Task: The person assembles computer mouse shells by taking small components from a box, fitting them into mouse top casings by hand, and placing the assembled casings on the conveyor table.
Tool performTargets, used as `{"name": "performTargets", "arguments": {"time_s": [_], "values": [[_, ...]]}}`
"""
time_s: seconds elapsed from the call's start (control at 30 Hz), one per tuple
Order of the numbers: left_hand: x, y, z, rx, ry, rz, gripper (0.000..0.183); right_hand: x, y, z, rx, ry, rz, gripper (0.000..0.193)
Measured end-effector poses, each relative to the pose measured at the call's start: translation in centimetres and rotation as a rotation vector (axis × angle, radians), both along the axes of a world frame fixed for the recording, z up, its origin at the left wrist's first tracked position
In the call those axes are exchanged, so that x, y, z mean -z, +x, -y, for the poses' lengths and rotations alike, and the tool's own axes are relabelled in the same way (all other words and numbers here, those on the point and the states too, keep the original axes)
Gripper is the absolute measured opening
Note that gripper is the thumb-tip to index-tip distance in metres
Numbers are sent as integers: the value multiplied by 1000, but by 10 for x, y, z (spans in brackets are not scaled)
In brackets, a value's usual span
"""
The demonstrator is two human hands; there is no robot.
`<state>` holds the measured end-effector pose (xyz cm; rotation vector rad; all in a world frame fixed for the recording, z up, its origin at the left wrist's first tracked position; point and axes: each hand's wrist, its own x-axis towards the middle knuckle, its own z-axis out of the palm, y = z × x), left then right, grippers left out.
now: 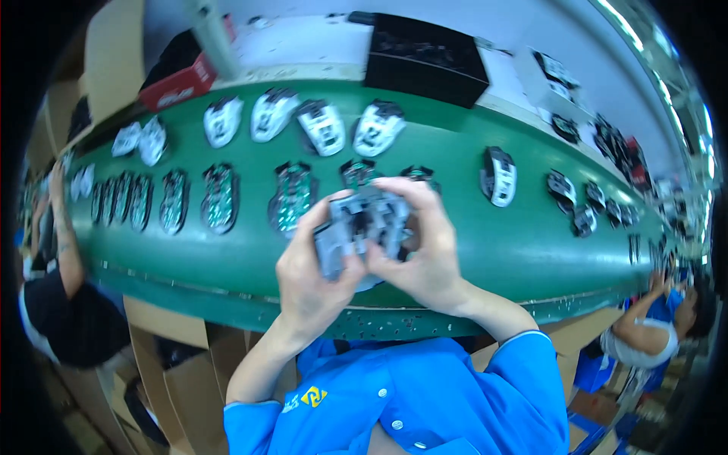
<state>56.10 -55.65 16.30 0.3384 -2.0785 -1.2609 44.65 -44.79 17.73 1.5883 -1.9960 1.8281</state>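
Note:
Both my hands are raised over the near side of the green bench, closed around a grey plastic computer mouse shell [371, 220]. Its ribbed inner side faces up, though motion blurs the detail. My left hand [307, 262] grips its left side, where a flat grey piece [331, 249] sticks out by the thumb. My right hand [426, 250] holds the right side, thumb pressed at the lower edge. Just beyond them lie mouse bases with green circuit boards, one [293, 199] beside my left fingers and another [358, 173] partly hidden behind the shell.
White mouse shells [322, 127] stand in a row along the far side of the green bench [470, 258]. A white mouse [499, 177] lies to the right. A black box [426, 61] sits on the back shelf. Co-workers [64, 303] sit left and right; cardboard boxes [171, 326] stand below.

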Motion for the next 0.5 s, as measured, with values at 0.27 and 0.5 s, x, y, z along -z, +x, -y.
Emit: {"name": "performTargets", "arguments": {"time_s": [0.27,0.5], "values": [[-65,2,15,135,272,193,107,-53,-100,-107,-281,576,473,74],[-5,-180,-53,233,-614,444,78,22,-158,-201,932,958,-901,55]]}}
